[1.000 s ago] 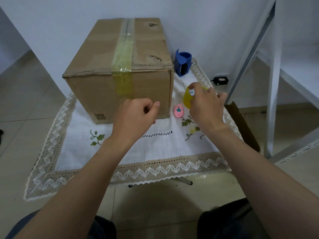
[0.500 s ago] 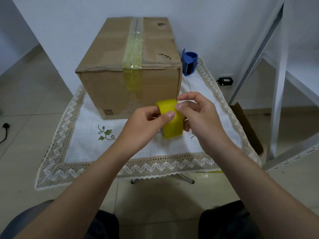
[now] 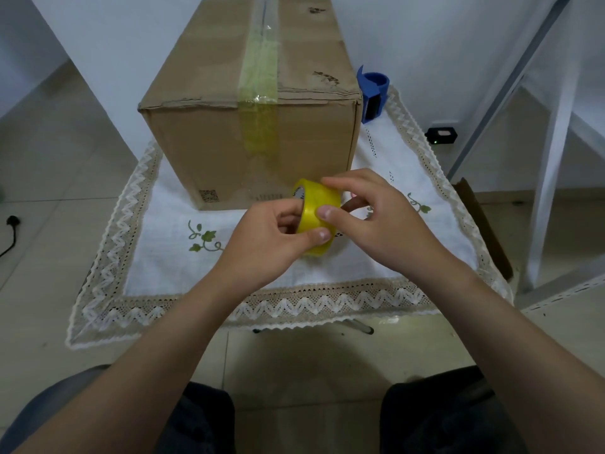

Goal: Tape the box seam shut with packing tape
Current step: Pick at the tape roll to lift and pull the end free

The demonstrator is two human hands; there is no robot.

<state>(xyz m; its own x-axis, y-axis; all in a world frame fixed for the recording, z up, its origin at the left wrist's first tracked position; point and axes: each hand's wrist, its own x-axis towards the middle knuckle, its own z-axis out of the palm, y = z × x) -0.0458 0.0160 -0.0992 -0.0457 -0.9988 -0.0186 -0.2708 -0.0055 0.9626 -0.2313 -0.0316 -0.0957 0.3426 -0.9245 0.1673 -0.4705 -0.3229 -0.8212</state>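
Observation:
A brown cardboard box (image 3: 203, 93) stands on the white cloth, with a yellowish strip of tape (image 3: 259, 67) running along its top seam and down the front face. In front of the box I hold a yellow roll of packing tape (image 3: 317, 204) above the cloth. My left hand (image 3: 268, 237) grips the roll from the left, thumb across its lower band and fingers by the core. My right hand (image 3: 370, 217) holds it from the right, thumb and forefinger pressed on the outer band.
A blue tape dispenser (image 3: 373, 93) stands behind the box's right corner. The lace-edged tablecloth (image 3: 163, 257) covers a small table. A black plug (image 3: 442, 135) sits at the wall, a white rack frame (image 3: 553, 142) on the right, a cable (image 3: 11, 231) on the floor at the left.
My right hand picked the yellow roll up from beside the box and carried it to the middle. My left hand took hold of it too. The pink item is now hidden.

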